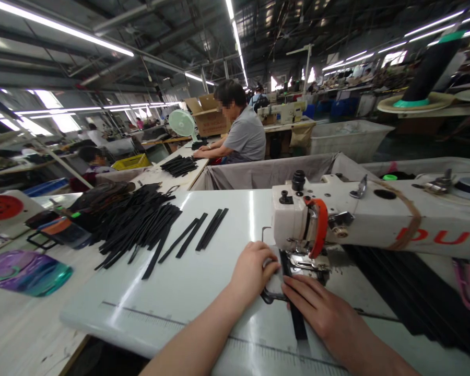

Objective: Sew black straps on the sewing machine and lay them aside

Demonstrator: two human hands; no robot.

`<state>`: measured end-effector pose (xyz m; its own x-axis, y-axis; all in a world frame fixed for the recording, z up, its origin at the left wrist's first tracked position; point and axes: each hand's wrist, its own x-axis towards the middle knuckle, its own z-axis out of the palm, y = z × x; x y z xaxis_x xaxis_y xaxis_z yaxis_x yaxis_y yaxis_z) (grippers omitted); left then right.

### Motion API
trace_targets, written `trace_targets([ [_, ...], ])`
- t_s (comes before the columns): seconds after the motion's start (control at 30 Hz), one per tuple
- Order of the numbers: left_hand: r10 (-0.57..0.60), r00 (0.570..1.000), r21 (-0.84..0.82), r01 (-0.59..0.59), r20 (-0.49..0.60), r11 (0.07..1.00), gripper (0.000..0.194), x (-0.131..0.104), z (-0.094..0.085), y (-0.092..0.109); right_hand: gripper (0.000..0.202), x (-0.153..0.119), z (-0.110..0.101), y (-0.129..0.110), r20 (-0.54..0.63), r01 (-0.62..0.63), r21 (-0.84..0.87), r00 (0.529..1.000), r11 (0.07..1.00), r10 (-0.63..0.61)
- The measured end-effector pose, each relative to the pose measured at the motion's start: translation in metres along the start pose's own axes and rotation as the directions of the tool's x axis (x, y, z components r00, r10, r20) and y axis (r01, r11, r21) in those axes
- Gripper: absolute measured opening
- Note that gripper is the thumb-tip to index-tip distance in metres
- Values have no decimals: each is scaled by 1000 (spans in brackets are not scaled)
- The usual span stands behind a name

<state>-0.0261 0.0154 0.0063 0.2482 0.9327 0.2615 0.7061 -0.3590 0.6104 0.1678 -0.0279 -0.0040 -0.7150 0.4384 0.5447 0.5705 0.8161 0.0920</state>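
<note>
A black fabric strip (297, 321) runs lengthwise under the presser foot (303, 261) of a white sewing machine (360, 209). At the strip's left edge, beside the needle area, my left hand (254, 267) has its fingers curled and its thumb drawn in. My right hand (323, 308) lies with fingers stretched out over the strip, just in front of the foot; its thumb is hidden. Left of the machine, several loose black strips (211, 230) lie on the pale tabletop (172, 287), next to a large heap of black strips (137, 224).
Long black pieces (407, 292) lie beneath the machine arm, with pink-handled scissors (469, 284) at the right. A purple-and-teal bottle (27, 272) lies at the left. Beyond a cloth-lined bin (266, 175), a co-worker (243, 130) sits near a green fan (183, 124).
</note>
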Motion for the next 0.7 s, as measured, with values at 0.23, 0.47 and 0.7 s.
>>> trace_targets([
  [0.23,221,972,13,-222,75,975,13,-3,3,3,46,-2,1,2,-7,2,-35,1000,999,-3],
  [0.47,243,959,25,-249,149,968,13,-2,-3,4,49,-8,1,-1,20,26,-41,999,999,-25],
  [0.7,240,954,64,-255,181,965,13,-2,0,3,49,-8,-1,-1,-5,22,-35,1000,999,-22],
])
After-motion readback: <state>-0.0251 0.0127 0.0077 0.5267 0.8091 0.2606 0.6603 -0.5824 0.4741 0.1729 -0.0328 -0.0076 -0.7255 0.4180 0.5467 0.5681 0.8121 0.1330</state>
